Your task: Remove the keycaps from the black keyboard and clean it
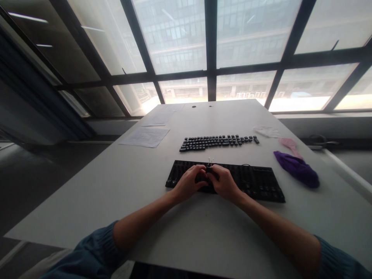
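A black keyboard [252, 180] lies on the white table in front of me, many of its keys seemingly off. Over its middle-left part, my left hand [190, 180] and my right hand [223, 182] meet, fingers curled and fingertips close together. Between them is a small black wire keycap puller [209, 169], its two thin silver wires pointing up. Both hands pinch it; whether a keycap is also in the fingers is hidden. Behind the keyboard, loose black keycaps [216, 142] lie in rows, set out much like a keyboard layout.
Paper sheets [145, 137] lie on the left of the white table [116, 186]. To the right are a purple cloth pouch [298, 169], a pink hairbrush or hand mirror [290, 145] and a crumpled clear plastic bag [266, 131]. Large windows [180, 38] rise beyond the far edge.
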`<state>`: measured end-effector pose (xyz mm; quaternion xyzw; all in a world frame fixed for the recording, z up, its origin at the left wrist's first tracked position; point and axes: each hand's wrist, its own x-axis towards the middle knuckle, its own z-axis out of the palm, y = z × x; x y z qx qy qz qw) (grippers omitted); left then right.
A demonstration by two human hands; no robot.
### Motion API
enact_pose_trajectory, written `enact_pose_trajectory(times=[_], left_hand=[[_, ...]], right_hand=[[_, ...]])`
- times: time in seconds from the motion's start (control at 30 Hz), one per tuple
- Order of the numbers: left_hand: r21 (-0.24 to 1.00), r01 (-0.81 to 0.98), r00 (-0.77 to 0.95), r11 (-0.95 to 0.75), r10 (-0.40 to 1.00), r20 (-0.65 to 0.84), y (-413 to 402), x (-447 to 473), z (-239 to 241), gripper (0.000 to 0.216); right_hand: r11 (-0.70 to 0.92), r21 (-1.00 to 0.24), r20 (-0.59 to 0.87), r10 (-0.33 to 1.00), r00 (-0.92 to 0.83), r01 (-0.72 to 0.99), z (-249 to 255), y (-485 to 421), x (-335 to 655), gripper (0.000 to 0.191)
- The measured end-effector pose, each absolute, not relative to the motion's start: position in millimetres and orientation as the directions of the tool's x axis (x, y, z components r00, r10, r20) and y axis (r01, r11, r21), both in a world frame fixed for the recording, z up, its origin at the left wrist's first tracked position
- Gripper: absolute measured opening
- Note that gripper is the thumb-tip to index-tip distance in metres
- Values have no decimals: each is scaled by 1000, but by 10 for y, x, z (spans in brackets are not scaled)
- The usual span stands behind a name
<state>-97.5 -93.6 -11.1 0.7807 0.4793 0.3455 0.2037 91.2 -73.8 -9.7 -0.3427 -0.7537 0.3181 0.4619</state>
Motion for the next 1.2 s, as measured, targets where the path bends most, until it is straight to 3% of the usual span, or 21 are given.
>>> enact_pose_trajectory(times=[0.17,0.37,0.47,0.77,0.93,1.1,1.2], left_hand=[[615,601,337,-511,859,385,-942,-972,-95,56],[411,672,440,-616,778,448,-956,-964,-40,20],[346,671,475,-656,739,478,-953,-948,-16,15],[635,568,342,-523,852,396,-920,-900,18,12],[678,566,226,-469,879,419,-773,-913,236,10],[561,669,172,-488,835,522,-197,-944,347,20],[382,785,252,-488,815,523,205,-925,261,8]], right_hand=[[503,-844,437,847,-305,187,-88,-725,917,14],[397,-900,350,905,-244,180,-99,-683,912,18],[353,-917,311,924,-223,183,-106,-660,909,20],[319,-936,279,930,-239,148,-78,-627,925,20],[280,-954,250,939,-238,103,-144,-590,908,20],[268,-959,242,943,-230,92,-150,-588,903,18],[275,-958,250,941,-229,86,-144,-584,907,19]])
